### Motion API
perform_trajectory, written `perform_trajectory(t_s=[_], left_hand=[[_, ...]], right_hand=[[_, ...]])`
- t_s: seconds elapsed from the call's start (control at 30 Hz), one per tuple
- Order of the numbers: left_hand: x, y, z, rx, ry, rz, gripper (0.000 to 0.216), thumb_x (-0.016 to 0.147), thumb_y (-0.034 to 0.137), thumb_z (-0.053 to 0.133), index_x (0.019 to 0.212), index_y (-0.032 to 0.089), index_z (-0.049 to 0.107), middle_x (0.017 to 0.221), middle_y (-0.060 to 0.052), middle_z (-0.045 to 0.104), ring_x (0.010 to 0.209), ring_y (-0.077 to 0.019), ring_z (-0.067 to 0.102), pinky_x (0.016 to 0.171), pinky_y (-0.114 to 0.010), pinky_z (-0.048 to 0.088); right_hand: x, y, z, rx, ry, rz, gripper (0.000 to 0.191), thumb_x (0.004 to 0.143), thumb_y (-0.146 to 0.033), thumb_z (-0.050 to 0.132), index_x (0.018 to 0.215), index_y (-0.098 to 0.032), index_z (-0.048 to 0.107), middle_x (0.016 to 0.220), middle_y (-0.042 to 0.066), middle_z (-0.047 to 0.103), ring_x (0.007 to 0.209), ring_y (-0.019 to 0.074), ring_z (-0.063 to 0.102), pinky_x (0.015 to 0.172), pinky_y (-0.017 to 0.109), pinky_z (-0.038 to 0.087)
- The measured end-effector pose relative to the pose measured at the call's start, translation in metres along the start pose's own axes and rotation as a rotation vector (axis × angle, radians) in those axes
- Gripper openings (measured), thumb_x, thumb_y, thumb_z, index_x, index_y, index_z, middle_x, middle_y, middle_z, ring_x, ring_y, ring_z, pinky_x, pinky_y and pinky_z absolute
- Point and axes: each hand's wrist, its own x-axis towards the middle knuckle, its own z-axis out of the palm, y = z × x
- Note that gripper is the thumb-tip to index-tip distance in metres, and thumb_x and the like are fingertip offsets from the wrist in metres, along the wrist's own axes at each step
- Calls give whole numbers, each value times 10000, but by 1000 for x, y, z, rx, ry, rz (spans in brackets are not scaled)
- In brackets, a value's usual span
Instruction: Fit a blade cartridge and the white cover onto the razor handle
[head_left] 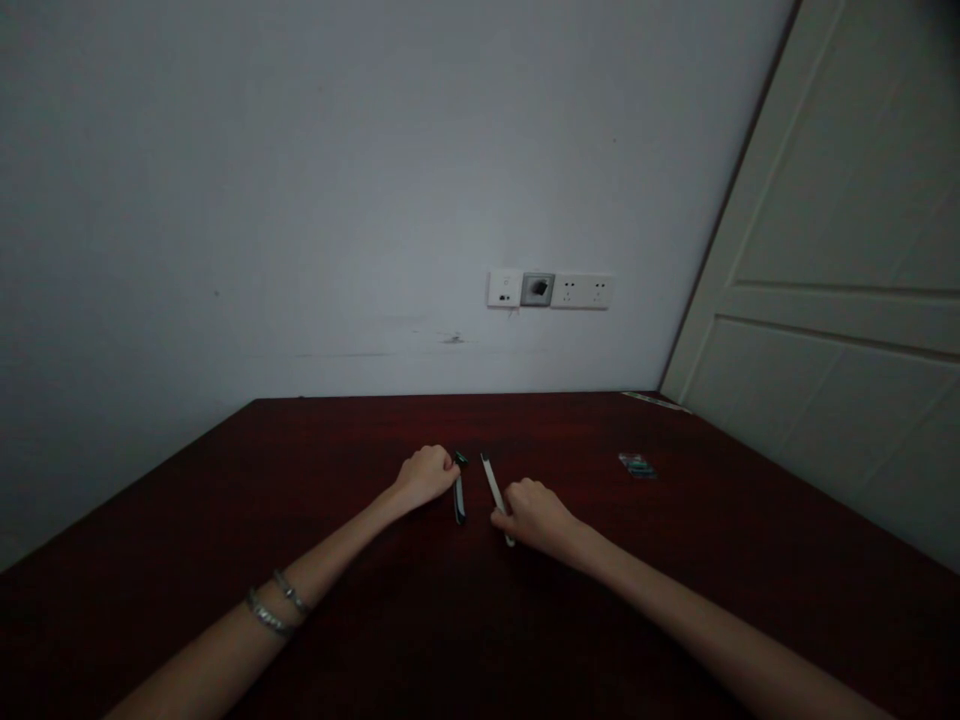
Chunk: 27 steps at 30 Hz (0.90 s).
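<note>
Two slim objects are in my hands above the dark red table (337, 600). My left hand (426, 474) is closed at the upper end of a razor-like tool (459, 498), which has a dark head and a pale grey handle with a black lower end. To the right, my right hand (538, 515) is closed around the lower part of a thin white stick (493, 484). Its dark far tip tilts up to the left, and its rounded white near end shows below my thumb. A narrow gap separates the two objects. The stick's exact kind cannot be made out.
A small clear packet (637, 466) with greenish contents lies to the right of my hands. Wall sockets (581, 291) sit above the table's back edge. A pale panelled door (847, 300) borders the right side, with a light strip (656, 401) at the back right corner.
</note>
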Motion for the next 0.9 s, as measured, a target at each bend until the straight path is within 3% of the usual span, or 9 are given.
perform_trajectory(t_s=[0.33, 0.47, 0.57, 0.7, 0.9], left_hand=[[0, 2, -2, -12, -8, -3, 314, 790, 362, 434, 628, 174, 627, 758, -74, 668, 745, -204, 622, 611, -252, 404], [1, 0, -1, -5, 27, 24, 288, 784, 347, 438, 638, 181, 622, 742, -62, 660, 730, -199, 615, 591, -249, 396], [2, 3, -1, -36, 71, 46, 265, 781, 361, 455, 684, 184, 627, 752, -51, 655, 724, -187, 607, 591, -245, 397], [10, 28, 3, -107, 115, 175, 230, 779, 354, 480, 780, 181, 632, 785, -43, 647, 737, -172, 595, 617, -244, 420], [41, 107, 40, -133, 103, 445, 330, 725, 389, 552, 936, 144, 619, 995, -102, 591, 933, -222, 551, 800, -292, 444]], right_hand=[[-5, -3, -4, 0, -17, 5, 409, 793, -464, 454, 823, -112, 661, 863, 163, 661, 792, 253, 635, 651, 295, 439], [-5, 13, -20, 7, 33, 26, 490, 823, -540, 380, 754, -139, 654, 794, 135, 657, 743, 229, 629, 638, 288, 421], [-4, 49, -42, 18, 145, 123, 493, 838, -547, 343, 739, -166, 640, 751, 96, 654, 734, 215, 622, 617, 269, 400], [-7, 122, -59, 15, 287, 378, 509, 846, -551, 300, 764, -189, 648, 771, 93, 665, 744, 231, 621, 586, 272, 387], [-28, 239, -32, 62, 364, 717, 515, 833, -534, 297, 917, -188, 669, 903, 146, 671, 802, 276, 620, 585, 303, 394]])
